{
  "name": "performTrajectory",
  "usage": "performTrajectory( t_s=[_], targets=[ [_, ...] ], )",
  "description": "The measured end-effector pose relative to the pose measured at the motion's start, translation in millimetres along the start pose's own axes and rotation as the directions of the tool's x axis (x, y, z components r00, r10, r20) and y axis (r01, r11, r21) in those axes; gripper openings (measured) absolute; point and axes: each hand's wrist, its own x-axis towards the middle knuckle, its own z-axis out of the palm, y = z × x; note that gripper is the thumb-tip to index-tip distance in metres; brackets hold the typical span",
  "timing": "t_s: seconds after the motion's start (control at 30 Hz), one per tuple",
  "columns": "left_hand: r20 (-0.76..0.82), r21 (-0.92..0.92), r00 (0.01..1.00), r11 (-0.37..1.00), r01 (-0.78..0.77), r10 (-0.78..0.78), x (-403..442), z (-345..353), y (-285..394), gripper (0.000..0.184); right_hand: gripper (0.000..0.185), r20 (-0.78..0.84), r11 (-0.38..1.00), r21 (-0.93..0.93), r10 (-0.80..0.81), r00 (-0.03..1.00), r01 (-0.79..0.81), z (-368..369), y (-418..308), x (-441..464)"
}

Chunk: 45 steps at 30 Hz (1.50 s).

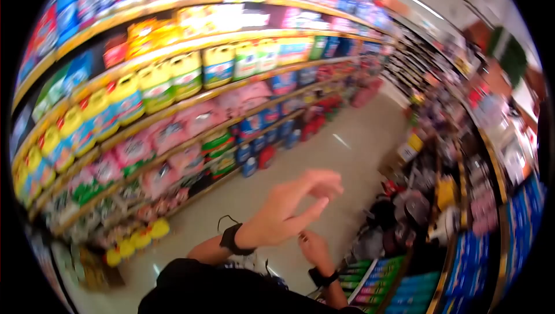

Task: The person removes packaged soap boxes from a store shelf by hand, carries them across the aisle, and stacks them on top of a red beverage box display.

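Observation:
My left hand [292,207] is raised over the aisle floor, fingers curved and thumb apart from them, with nothing visible between. A black band [236,240] circles its wrist, and a thin dark loop of cord [227,219] shows beside that wrist. Lower and to the right, my right hand [316,250] has its fingers curled in. A small dark spot shows at its fingertips, too blurred to name. The right wrist wears a black watch-like band [324,277]. Neither hand touches the shelves.
Long shelves on the left hold yellow jugs [155,86], pink packs [199,119] and blue containers [250,126]. On the right, bags [411,205] and blue packs [469,259] crowd the shelving. A cardboard box [399,161] stands at the aisle's right edge. Tiled floor [352,140] runs between.

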Motion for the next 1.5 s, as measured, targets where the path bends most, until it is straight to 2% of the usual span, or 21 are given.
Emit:
performTrajectory(
  t_s=[0.03,0.1,0.17,0.27,0.37,0.47,0.5,0.6,0.63,0.73,0.77,0.87,0.9,1.0,1.1,1.13,1.17,1.3,1.4,1.43,1.5],
  targets=[
    [0.063,0.053,0.981,0.982,0.182,-0.185,-24,1,-41,0.024,0.028,0.019,0.998,0.058,0.029,0.999,-0.03,-6,10,19],
    [0.154,0.389,0.856,0.827,0.406,-0.493,-81,-5,-105,0.026,0.025,-0.051,0.959,0.283,0.005,0.999,0.009,-20,15,69],
    [0.035,0.388,0.734,0.686,0.615,-0.678,-134,-4,-129,0.027,0.02,-0.113,0.831,0.555,0.042,0.993,0.028,-7,15,103],
    [0.006,0.242,0.682,0.663,0.708,-0.731,-181,-4,-155,0.029,0.02,-0.08,0.725,0.685,-0.026,0.996,0.074,1,-22,154],
    [0.109,0.254,0.707,0.707,0.66,-0.699,-195,5,-175,0.038,0.02,0.054,0.569,0.816,-0.241,0.969,0.096,4,-104,193],
    [0.091,0.061,0.685,0.69,0.721,-0.723,-176,0,-165,0.048,0.021,0.196,0.461,0.886,-0.476,0.857,0.053,35,-163,222],
    [0.037,-0.044,0.684,0.683,0.729,-0.728,-175,-8,-170,0.05,0.021,0.243,0.468,0.883,-0.534,0.81,0.044,43,-177,230],
    [-0.011,-0.373,0.614,0.573,0.73,-0.789,-186,-47,-175,0.049,0.02,0.253,0.437,0.899,-0.535,0.807,0.008,73,-205,245],
    [-0.035,-0.36,0.639,0.606,0.709,-0.769,-192,-57,-175,0.046,0.02,0.255,0.432,0.902,-0.514,0.819,-0.009,83,-213,245],
    [-0.08,-0.303,0.623,0.615,0.728,-0.778,-200,-87,-164,0.042,0.015,0.196,0.621,0.765,-0.48,0.855,0.172,107,-231,243],
    [-0.115,-0.25,0.627,0.633,0.733,-0.771,-208,-97,-161,0.039,0.013,0.069,0.755,0.544,-0.474,0.878,0.365,107,-240,240],
    [-0.178,-0.242,0.629,0.654,0.717,-0.756,-227,-121,-150,0.038,0.012,-0.207,0.83,0.244,-0.461,0.863,0.502,128,-266,241],
    [-0.202,-0.227,0.627,0.658,0.718,-0.753,-233,-131,-143,0.041,0.012,-0.199,0.84,0.277,-0.425,0.883,0.466,133,-280,237],
    [-0.33,0.011,0.581,0.612,0.79,-0.744,-251,-170,-102,0.044,0.012,-0.139,0.79,0.339,-0.494,0.858,0.51,174,-326,236],
    [-0.494,0.247,0.466,0.395,0.885,-0.734,-291,-206,-73,0.053,0.013,0.104,0.576,0.771,-0.534,0.839,0.271,237,-395,230],
    [-0.56,0.307,0.427,0.3,0.903,-0.71,-310,-213,-64,0.054,0.013,0.088,0.566,0.731,-0.632,0.77,0.38,256,-421,224],
    [-0.618,0.288,0.378,0.248,0.925,-0.69,-321,-225,-41,0.054,0.014,0.078,0.539,0.691,-0.719,0.69,0.483,272,-454,216],
    [-0.818,0.134,0.245,0.242,0.961,-0.52,-379,-259,18,0.046,0.015,0.106,0.324,0.558,-0.941,0.322,0.764,307,-567,169],
    [-0.9,0.185,0.253,0.216,0.959,-0.355,-410,-278,67,0.046,0.015,0.105,0.145,0.572,-0.989,0.102,0.808,315,-643,149],
    [-0.903,0.102,0.17,0.188,0.977,-0.394,-415,-289,79,0.043,0.014,0.115,0.101,0.586,-0.993,0.041,0.804,316,-669,145],
    [-0.937,0.244,0.276,0.165,0.956,-0.212,-426,-322,120,0.035,0.013,0.082,-0.053,0.515,-0.99,-0.11,0.856,311,-729,141]
  ],
)
